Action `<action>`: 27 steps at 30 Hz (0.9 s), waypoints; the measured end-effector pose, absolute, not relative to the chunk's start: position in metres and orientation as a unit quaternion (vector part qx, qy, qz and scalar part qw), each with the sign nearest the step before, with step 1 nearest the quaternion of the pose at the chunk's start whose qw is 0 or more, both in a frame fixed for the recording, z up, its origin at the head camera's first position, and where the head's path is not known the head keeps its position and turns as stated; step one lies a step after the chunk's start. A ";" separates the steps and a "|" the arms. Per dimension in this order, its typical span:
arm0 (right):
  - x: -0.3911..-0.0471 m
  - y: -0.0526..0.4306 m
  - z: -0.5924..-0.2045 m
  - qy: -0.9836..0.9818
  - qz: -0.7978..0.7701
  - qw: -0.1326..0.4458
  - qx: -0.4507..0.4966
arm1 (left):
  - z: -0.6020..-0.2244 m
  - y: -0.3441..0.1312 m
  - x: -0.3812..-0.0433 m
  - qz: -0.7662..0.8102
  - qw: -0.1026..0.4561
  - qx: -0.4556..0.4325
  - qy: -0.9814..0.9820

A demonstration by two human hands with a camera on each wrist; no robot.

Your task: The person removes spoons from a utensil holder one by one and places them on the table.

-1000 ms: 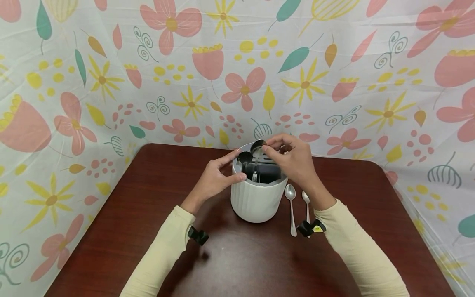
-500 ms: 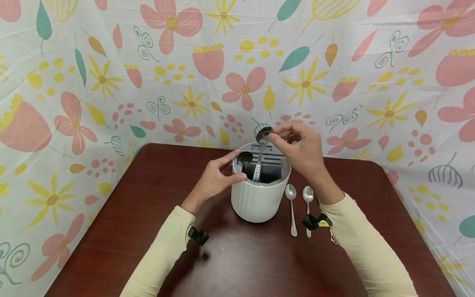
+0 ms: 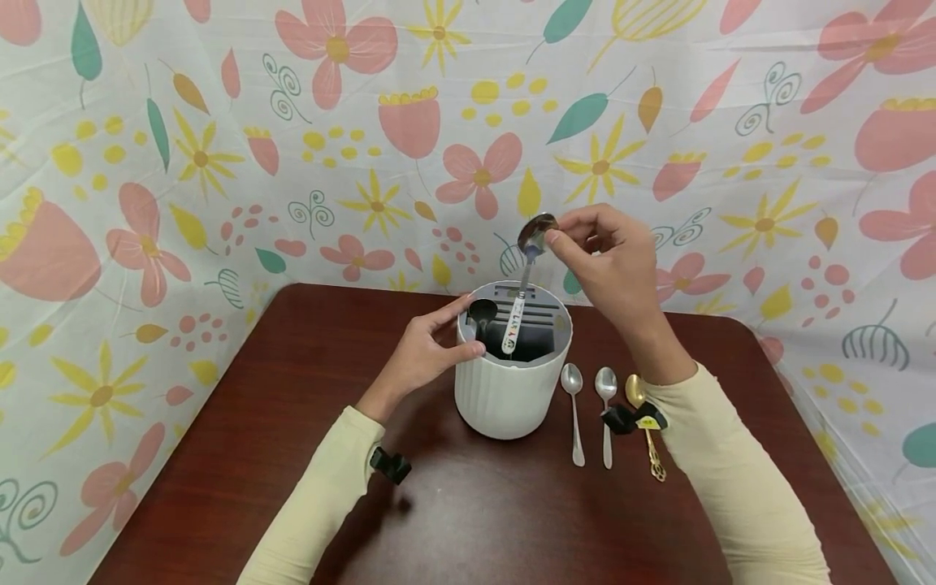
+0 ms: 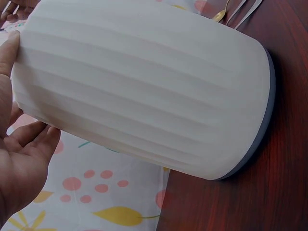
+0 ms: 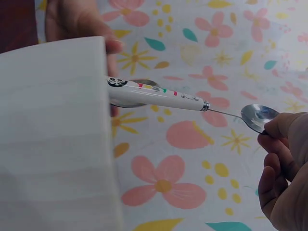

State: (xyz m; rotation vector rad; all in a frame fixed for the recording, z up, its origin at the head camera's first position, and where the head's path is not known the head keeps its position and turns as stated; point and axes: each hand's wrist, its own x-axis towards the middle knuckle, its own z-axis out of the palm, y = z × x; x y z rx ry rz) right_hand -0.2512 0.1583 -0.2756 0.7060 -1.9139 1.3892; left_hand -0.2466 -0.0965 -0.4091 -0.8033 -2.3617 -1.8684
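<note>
A white ribbed utensil holder (image 3: 504, 398) stands upright on the table, its dark interior showing at the top. My left hand (image 3: 427, 349) grips its left side at the rim, thumb in front and fingers behind; its ribbed wall (image 4: 144, 91) fills the left wrist view. Between thumb and fingers, my right hand (image 3: 617, 264) pinches a spoon with a patterned white handle (image 3: 514, 323) by the bowl. The spoon hangs handle down, the handle's end still within the holder's mouth. Another spoon's dark bowl (image 3: 483, 310) leans inside the holder near my left thumb.
Right of the holder, a silver spoon (image 3: 573, 382), a second silver spoon (image 3: 605, 384) and a gold spoon (image 3: 634, 390) lie in a row on the brown table (image 3: 453, 520). A floral cloth (image 3: 292, 162) hangs behind the table.
My right hand has risen and shifted right, drawing the spoon up so its white handle shows. The gold spoon has come into view beneath that forearm. My left hand has stayed put.
</note>
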 end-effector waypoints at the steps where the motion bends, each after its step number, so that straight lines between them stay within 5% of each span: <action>1: -0.251 0.159 -0.273 -0.731 0.533 0.331 0.269 | -0.409 -0.096 -0.247 -0.599 0.013 -0.258 -0.758; 27: -0.253 0.225 -0.243 -0.788 0.487 0.338 0.166 | -0.409 -0.099 -0.247 -0.598 0.013 -0.260 -0.758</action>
